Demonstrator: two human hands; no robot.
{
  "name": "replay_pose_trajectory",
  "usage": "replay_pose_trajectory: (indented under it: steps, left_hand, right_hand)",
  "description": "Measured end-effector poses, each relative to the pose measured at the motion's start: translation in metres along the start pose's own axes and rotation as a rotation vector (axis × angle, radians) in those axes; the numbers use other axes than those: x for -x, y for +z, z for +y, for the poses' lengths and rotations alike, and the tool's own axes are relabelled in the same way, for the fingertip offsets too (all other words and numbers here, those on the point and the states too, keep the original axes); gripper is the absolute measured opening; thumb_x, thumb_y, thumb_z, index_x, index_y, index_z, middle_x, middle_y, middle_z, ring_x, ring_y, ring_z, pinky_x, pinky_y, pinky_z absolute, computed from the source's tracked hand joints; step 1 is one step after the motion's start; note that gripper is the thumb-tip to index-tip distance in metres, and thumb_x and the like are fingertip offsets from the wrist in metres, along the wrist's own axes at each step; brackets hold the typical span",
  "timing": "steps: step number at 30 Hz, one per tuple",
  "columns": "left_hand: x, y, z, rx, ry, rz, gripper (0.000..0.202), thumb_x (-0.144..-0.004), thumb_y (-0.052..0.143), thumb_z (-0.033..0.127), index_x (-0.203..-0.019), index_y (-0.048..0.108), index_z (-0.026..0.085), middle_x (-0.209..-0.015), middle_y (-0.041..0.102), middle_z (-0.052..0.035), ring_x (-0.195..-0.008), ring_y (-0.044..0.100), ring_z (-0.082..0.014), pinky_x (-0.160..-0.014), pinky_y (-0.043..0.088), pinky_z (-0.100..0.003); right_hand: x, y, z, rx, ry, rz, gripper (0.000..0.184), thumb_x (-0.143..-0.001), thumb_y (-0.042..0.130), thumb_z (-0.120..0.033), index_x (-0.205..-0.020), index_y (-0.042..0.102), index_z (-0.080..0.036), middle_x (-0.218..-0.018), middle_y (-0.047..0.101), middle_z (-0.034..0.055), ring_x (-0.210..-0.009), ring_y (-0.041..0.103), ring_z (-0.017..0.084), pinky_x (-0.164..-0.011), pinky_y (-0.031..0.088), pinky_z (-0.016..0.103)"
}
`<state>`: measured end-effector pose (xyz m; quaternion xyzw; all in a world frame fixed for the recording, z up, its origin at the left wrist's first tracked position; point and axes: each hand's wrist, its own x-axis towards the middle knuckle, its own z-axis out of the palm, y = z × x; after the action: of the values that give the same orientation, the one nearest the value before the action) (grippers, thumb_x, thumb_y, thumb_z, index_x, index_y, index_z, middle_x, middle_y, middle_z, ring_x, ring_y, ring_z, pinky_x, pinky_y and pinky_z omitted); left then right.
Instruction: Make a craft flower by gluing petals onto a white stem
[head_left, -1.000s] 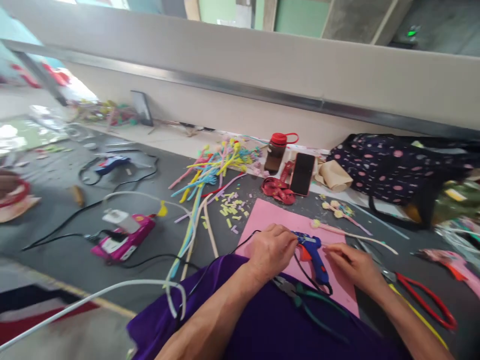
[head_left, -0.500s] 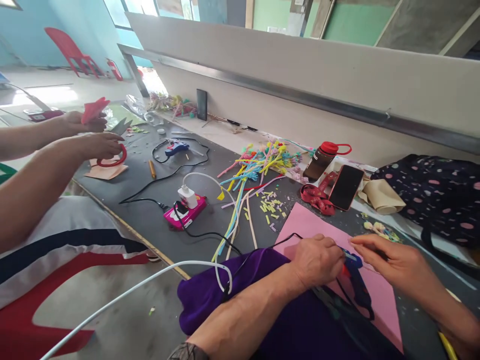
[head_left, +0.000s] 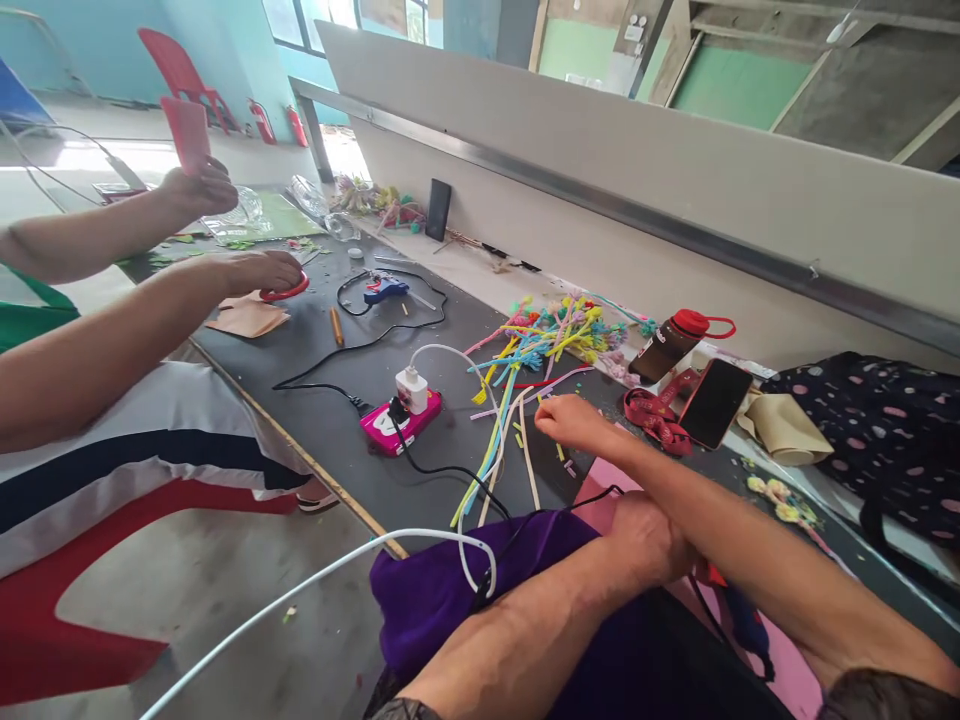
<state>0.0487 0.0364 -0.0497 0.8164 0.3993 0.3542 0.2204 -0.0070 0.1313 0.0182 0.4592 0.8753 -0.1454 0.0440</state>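
Note:
My right hand [head_left: 574, 420] reaches across my left arm, fingers curled down onto the grey table beside the loose pipe cleaners [head_left: 551, 340] and small cut pieces. Whether it pinches anything is hidden. My left hand [head_left: 645, 540] rests closed at the edge of the pink foam sheet [head_left: 592, 482], on the blue glue gun [head_left: 739, 612], which shows only past my right forearm. The gun's black cord [head_left: 450, 468] runs to a pink power strip [head_left: 394, 425].
A brown bottle with a red cap [head_left: 671, 340], a red lanyard [head_left: 649, 415], a dark phone [head_left: 715, 402] and a dotted bag [head_left: 885, 430] lie at the right. At the left a co-worker's hands hold red scissors [head_left: 285, 290] and a pink piece [head_left: 186, 130]. Another glue gun [head_left: 382, 290] lies further back.
My right hand left the glue gun and crossed to the left, toward the pipe cleaners. My left hand stayed on the gun. The view swung left, showing more of the co-worker.

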Motion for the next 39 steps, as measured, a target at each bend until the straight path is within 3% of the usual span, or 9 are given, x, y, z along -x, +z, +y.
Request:
replay_pose_trajectory:
  steps: [3,6,13,23,28,31,34,37,39]
  left_hand:
    - [-0.002,-0.013,-0.003,-0.077,-0.143,-0.038,0.018,-0.076,0.055,0.024,-0.085,0.069,0.015,-0.084,0.07,-0.01,-0.077,0.065,-0.0289,-0.058,0.05,-0.034]
    - [-0.002,-0.025,-0.006,-0.077,-0.168,0.011,0.024,-0.078,0.051,0.027,-0.094,0.066,0.016,-0.091,0.07,-0.01,-0.082,0.064,-0.0293,-0.061,0.05,-0.035]
    - [-0.001,-0.028,-0.007,-0.088,-0.157,0.055,0.03,-0.08,0.046,0.03,-0.099,0.065,0.018,-0.088,0.07,-0.0101,-0.083,0.063,-0.0287,-0.062,0.048,-0.035]
    - [-0.003,-0.024,-0.006,-0.142,-0.002,0.085,0.019,-0.072,0.054,0.027,-0.078,0.068,0.015,-0.074,0.069,-0.009,-0.07,0.063,-0.0233,-0.054,0.046,-0.029]
    - [-0.003,-0.029,-0.007,-0.154,0.034,0.098,0.014,-0.07,0.057,0.024,-0.074,0.067,0.015,-0.071,0.068,-0.008,-0.067,0.062,-0.0212,-0.058,0.048,-0.03]
    - [-0.004,-0.038,-0.005,-0.142,0.087,0.214,0.014,-0.076,0.053,0.023,-0.077,0.066,0.017,-0.073,0.067,-0.0061,-0.07,0.061,-0.0177,-0.066,0.048,-0.029]
    - [-0.004,-0.053,0.001,-0.123,0.182,0.448,0.017,-0.081,0.051,0.024,-0.085,0.067,0.019,-0.083,0.067,-0.0051,-0.077,0.06,-0.0154,-0.072,0.048,-0.028]
    - [-0.001,-0.065,0.01,-0.175,0.272,0.647,0.022,-0.08,0.055,0.024,-0.099,0.065,0.027,-0.113,0.062,-0.0025,-0.105,0.054,-0.0183,-0.09,0.042,-0.032]
    - [0.001,-0.067,0.015,-0.234,0.324,0.688,0.031,-0.08,0.056,0.02,-0.108,0.061,0.032,-0.12,0.059,0.0002,-0.116,0.048,-0.0191,-0.1,0.035,-0.036]
  right_hand:
    - [-0.034,0.007,0.006,-0.028,0.06,-0.087,0.022,-0.089,0.052,-0.03,-0.099,0.061,-0.013,-0.098,0.063,0.0046,-0.086,0.061,0.019,-0.075,0.05,0.035]
    - [-0.054,0.014,0.009,-0.081,0.125,-0.16,0.029,-0.088,0.054,-0.032,-0.11,0.056,-0.014,-0.11,0.059,0.0058,-0.091,0.06,0.02,-0.076,0.051,0.037]
    - [-0.057,0.016,0.01,-0.285,0.242,-0.174,0.029,-0.088,0.054,-0.03,-0.113,0.055,-0.014,-0.114,0.057,0.0071,-0.094,0.059,0.021,-0.077,0.051,0.038]
    - [-0.036,-0.017,0.018,-0.72,0.212,0.072,0.027,-0.089,0.053,-0.029,-0.112,0.054,-0.014,-0.109,0.059,0.0069,-0.089,0.061,0.018,-0.074,0.052,0.036]
    - [-0.034,-0.04,0.02,-0.923,0.183,0.363,0.014,-0.084,0.058,-0.024,-0.09,0.06,-0.012,-0.077,0.062,0.0004,-0.058,0.058,0.009,-0.05,0.047,0.02]
    - [-0.012,-0.07,0.032,-1.043,0.156,0.627,0.01,-0.076,0.06,-0.021,-0.084,0.06,-0.014,-0.064,0.057,-0.0045,-0.045,0.051,0.005,-0.037,0.035,0.014]
    - [0.041,-0.086,0.053,-1.118,0.129,0.835,0.016,-0.072,0.062,-0.023,-0.087,0.06,-0.018,-0.067,0.057,-0.0058,-0.047,0.052,0.004,-0.037,0.035,0.013]
    - [0.111,-0.069,0.072,-1.266,0.082,1.034,0.015,-0.069,0.069,-0.024,-0.081,0.062,-0.017,-0.069,0.06,-0.0035,-0.051,0.054,0.005,-0.041,0.04,0.014]
    - [0.154,-0.042,0.079,-1.391,0.176,1.014,0.015,-0.068,0.071,-0.025,-0.079,0.062,-0.019,-0.071,0.062,-0.0029,-0.051,0.056,0.006,-0.041,0.042,0.015]
